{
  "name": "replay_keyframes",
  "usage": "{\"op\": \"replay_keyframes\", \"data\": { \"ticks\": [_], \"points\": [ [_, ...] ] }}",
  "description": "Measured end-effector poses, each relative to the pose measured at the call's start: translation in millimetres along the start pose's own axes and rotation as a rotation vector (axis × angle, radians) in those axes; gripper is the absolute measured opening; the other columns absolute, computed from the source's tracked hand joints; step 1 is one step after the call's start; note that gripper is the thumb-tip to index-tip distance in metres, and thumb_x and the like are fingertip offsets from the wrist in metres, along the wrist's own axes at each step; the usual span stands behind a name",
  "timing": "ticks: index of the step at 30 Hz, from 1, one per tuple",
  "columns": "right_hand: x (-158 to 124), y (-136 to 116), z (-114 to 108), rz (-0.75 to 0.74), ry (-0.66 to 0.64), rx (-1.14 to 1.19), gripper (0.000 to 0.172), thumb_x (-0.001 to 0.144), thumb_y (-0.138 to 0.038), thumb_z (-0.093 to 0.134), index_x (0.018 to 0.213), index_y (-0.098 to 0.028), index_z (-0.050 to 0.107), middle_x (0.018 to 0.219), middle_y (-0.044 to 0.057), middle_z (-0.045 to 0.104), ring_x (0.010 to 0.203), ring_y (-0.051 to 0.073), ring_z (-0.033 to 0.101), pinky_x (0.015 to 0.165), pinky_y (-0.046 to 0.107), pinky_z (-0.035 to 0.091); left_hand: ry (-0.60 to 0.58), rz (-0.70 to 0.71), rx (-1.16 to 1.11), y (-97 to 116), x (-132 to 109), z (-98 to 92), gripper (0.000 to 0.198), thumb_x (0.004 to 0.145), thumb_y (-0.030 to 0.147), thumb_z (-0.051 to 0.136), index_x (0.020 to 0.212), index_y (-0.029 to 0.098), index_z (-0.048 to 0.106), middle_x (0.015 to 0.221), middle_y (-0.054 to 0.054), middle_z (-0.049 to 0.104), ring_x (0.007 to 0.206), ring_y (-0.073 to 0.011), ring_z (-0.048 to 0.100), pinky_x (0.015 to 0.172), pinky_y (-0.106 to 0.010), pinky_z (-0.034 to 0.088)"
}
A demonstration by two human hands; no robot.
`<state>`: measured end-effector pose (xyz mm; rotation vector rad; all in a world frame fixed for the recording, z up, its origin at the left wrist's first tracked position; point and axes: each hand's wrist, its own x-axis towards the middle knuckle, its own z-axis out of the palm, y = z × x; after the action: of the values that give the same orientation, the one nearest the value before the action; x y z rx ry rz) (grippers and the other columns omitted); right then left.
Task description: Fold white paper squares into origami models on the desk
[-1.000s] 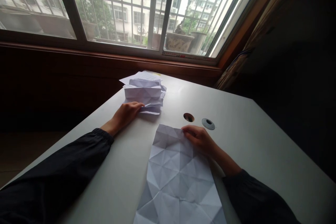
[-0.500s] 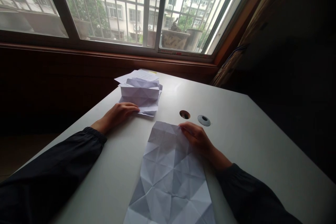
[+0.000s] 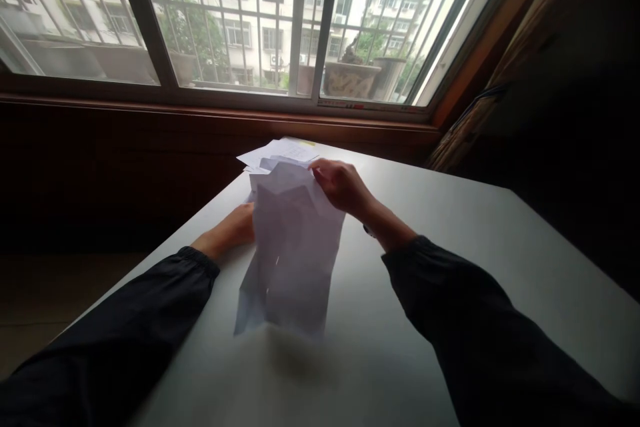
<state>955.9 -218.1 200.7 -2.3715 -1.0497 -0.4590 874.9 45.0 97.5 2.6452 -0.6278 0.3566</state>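
Observation:
A large white sheet of creased paper [image 3: 293, 247] hangs lifted off the table, its lower end just above the surface. My right hand [image 3: 341, 187] grips its top edge with the fingers closed on it. My left hand [image 3: 235, 227] lies low behind the sheet, fingers hidden by the paper. Whatever it touches there cannot be seen. The folded paper stack from before is hidden behind the raised sheet, and only a few loose white papers [image 3: 280, 153] show past its top.
A white table [image 3: 440, 247] runs under my arms, its far edge against a dark wooden window ledge [image 3: 215, 117]. A barred window [image 3: 250, 20] looks out on apartment buildings. A curtain [image 3: 465, 133] hangs at the right.
My right hand has lifted the creased sheet off the table and moved it left, over the folded stack. My left hand has shifted slightly and now sits behind the sheet. The head view has tilted slightly.

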Motion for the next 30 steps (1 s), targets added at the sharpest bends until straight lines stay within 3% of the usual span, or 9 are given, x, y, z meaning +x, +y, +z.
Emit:
{"op": "replay_keyframes", "data": {
  "ticks": [2, 7, 11, 16, 21, 25, 30],
  "points": [
    [41, 3, 19, 0.136, -0.086, -0.242, 0.033, 0.104, -0.033, 0.040, 0.114, -0.025, 0.070, 0.113, 0.011, 0.074, 0.110, 0.029, 0.062, 0.096, 0.042, 0.038, 0.009, -0.048, 0.028, -3, -1, 1.6, 0.022, 0.087, 0.028, 0.058, 0.094, 0.015, 0.074, 0.095, -0.012, 0.073, 0.080, -0.0245, 0.068, 0.069, -0.032, 0.055],
    [101, 21, 75, 0.277, -0.148, -0.313, 0.029, 0.094, -0.015, 0.047, 0.106, -0.018, 0.073, 0.108, 0.019, 0.073, 0.108, 0.033, 0.060, 0.095, 0.047, 0.034, 0.007, -0.069, 0.073, -12, -3, 3.6, 0.027, 0.083, 0.032, 0.062, 0.102, 0.016, 0.073, 0.111, -0.014, 0.071, 0.094, -0.0284, 0.070, 0.078, -0.035, 0.057],
    [121, 33, 115, 0.370, -0.151, -0.333, 0.027, 0.094, -0.016, 0.050, 0.106, -0.012, 0.073, 0.109, 0.023, 0.071, 0.114, 0.037, 0.056, 0.098, 0.052, 0.031, 0.005, -0.054, 0.098, -15, -2, 8.6, 0.021, 0.080, 0.032, 0.065, 0.093, 0.017, 0.073, 0.105, -0.013, 0.073, 0.093, -0.0280, 0.070, 0.075, -0.034, 0.056],
    [122, 47, 153, 0.423, -0.095, -0.341, 0.031, 0.096, -0.013, 0.044, 0.113, -0.012, 0.070, 0.113, 0.020, 0.068, 0.119, 0.037, 0.049, 0.101, 0.055, 0.027, 0.037, -0.064, 0.149, -6, 3, 12.0, 0.018, 0.089, 0.029, 0.059, 0.095, 0.022, 0.074, 0.101, -0.009, 0.074, 0.088, -0.0247, 0.069, 0.072, -0.033, 0.054],
    [118, 63, 174, 0.475, -0.011, -0.358, 0.037, 0.095, -0.011, 0.038, 0.120, -0.011, 0.065, 0.123, 0.022, 0.062, 0.120, 0.039, 0.046, 0.101, 0.057, 0.026, 0.024, 0.015, 0.101, 1, 7, 7.8, 0.023, 0.096, 0.027, 0.057, 0.111, 0.030, 0.074, 0.109, -0.004, 0.072, 0.094, -0.0188, 0.069, 0.076, -0.027, 0.053],
    [128, 75, 178, 0.479, 0.020, -0.365, 0.039, 0.095, -0.010, 0.035, 0.121, -0.010, 0.064, 0.125, 0.021, 0.060, 0.122, 0.038, 0.043, 0.103, 0.057, 0.023, 0.019, 0.048, 0.108, 3, 10, 4.8, 0.023, 0.098, 0.026, 0.055, 0.113, 0.027, 0.072, 0.112, -0.005, 0.071, 0.100, -0.0199, 0.068, 0.083, -0.029, 0.054],
    [144, 83, 181, 0.444, 0.038, -0.352, 0.042, 0.096, -0.008, 0.031, 0.120, -0.011, 0.065, 0.126, 0.021, 0.060, 0.122, 0.037, 0.043, 0.104, 0.055, 0.021, 0.011, 0.032, 0.092, 6, 10, 3.4, 0.026, 0.096, 0.021, 0.054, 0.121, 0.025, 0.060, 0.108, -0.006, 0.072, 0.094, -0.0210, 0.069, 0.077, -0.031, 0.055]
  ]
}}
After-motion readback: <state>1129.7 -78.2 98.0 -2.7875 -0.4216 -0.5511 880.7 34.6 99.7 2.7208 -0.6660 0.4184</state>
